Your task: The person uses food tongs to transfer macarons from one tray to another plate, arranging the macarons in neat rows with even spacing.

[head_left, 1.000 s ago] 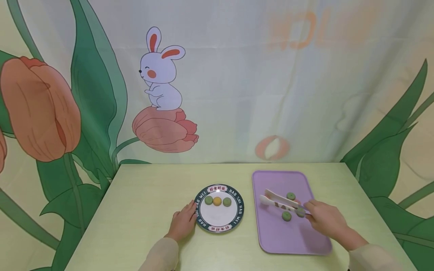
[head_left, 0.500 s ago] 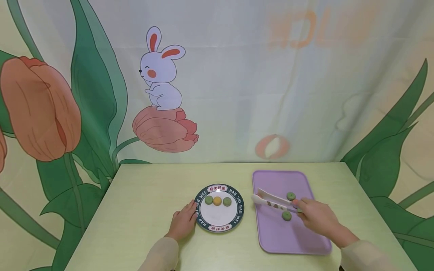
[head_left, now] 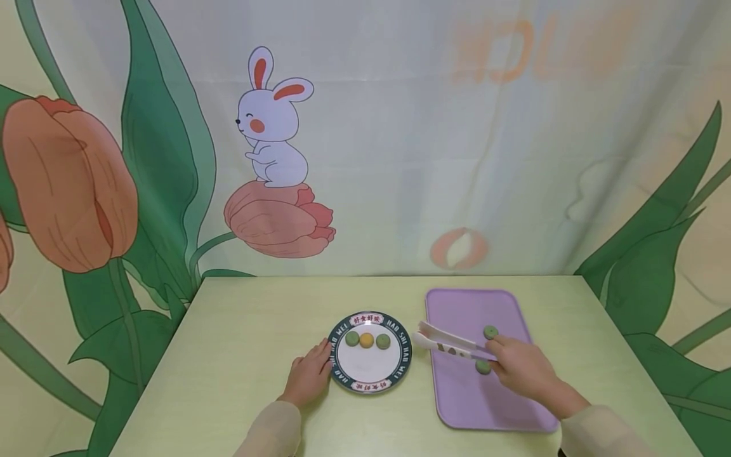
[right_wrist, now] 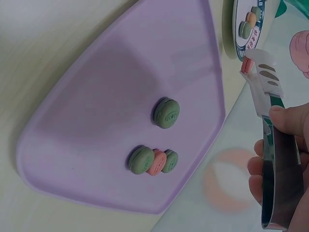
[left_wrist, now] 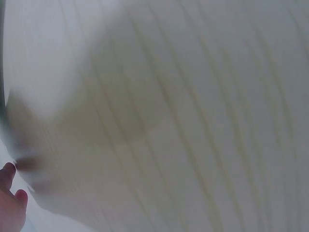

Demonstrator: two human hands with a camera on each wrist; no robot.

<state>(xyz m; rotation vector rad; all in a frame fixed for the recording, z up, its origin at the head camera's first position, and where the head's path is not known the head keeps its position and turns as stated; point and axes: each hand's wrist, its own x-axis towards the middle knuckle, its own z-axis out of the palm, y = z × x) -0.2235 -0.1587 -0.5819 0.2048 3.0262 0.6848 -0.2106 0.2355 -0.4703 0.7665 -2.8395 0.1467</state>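
My right hand [head_left: 522, 368] grips a pair of metal tongs [head_left: 448, 350] with white, brown-spotted tips. Pinched between those tips is a pink macaron [right_wrist: 246, 65], seen in the right wrist view. In the head view the tips hang between the tray and the plate, near the plate's right rim. The fingers of my left hand [head_left: 308, 373] lie against the left rim of the round plate [head_left: 365, 368], which is white with a dark green border. A row of two green macarons [head_left: 383, 341] and one yellow macaron [head_left: 366, 341] sits on the plate.
A purple tray [head_left: 474, 403] lies at the right of the table [head_left: 245, 343]. On it, in the right wrist view, are three green macarons [right_wrist: 166, 113] and another pink macaron [right_wrist: 157, 162]. Behind the table hangs a printed curtain [head_left: 388, 158].
My right hand has moved left, carrying the tongs with the pink macaron from over the tray past its left edge toward the plate. The left hand and plate stay put.
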